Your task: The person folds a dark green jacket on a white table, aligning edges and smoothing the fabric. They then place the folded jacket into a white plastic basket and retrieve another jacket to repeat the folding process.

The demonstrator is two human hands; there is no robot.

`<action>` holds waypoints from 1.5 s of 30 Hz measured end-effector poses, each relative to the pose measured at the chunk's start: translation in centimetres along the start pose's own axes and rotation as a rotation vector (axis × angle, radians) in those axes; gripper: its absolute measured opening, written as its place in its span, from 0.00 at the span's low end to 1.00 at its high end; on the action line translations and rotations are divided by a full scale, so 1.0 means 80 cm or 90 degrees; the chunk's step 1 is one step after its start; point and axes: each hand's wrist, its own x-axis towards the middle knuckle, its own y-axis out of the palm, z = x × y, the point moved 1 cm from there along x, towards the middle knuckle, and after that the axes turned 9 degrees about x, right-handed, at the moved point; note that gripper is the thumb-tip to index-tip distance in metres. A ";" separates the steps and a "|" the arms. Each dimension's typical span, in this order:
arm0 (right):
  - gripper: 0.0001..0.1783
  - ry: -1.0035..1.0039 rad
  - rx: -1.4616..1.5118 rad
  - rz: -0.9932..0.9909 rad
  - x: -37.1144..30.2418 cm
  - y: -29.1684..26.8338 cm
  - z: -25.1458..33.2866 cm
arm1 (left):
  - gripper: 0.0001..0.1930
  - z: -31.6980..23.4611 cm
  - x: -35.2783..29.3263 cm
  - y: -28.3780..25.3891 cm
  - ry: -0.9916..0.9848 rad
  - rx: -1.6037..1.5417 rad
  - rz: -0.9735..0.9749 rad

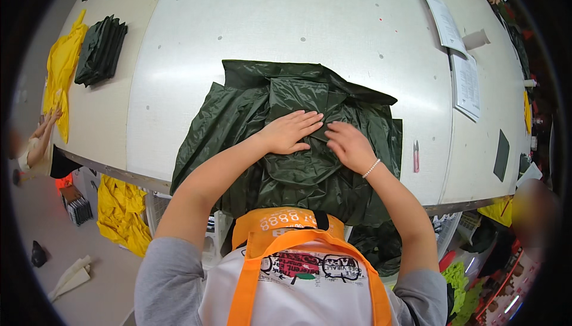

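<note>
A dark green, shiny coated-fabric garment (238, 123) lies spread and creased on the white table in front of me, its near edge hanging over the front. A rectangular folded panel (298, 97) stands out on its upper middle. My left hand (292, 132) rests flat on the garment just below that panel, fingers stretched out to the right. Close beside it, my right hand (351, 147) has its fingers bent and drawn together at the fabric, seemingly pinching it; the fingertips are partly hidden. A beaded bracelet is on my right wrist.
Pink-handled thread snips (416, 157) lie right of the garment. Printed sheets (465, 82), a white roll (475, 39) and a dark green piece (501, 155) are farther right. At left are a folded dark green stack (100, 51), a yellow garment (62, 64) and another person's hands (52, 116).
</note>
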 end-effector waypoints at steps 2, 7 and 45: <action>0.17 0.091 0.050 -0.118 0.016 -0.003 -0.010 | 0.36 -0.001 -0.004 0.005 0.009 0.033 0.004; 0.25 0.235 0.019 -0.259 0.124 0.031 -0.052 | 0.39 -0.002 0.003 0.003 0.017 0.068 0.014; 0.22 0.130 -0.168 -0.067 0.016 0.050 0.050 | 0.14 -0.049 -0.051 0.009 -0.192 -0.054 -0.103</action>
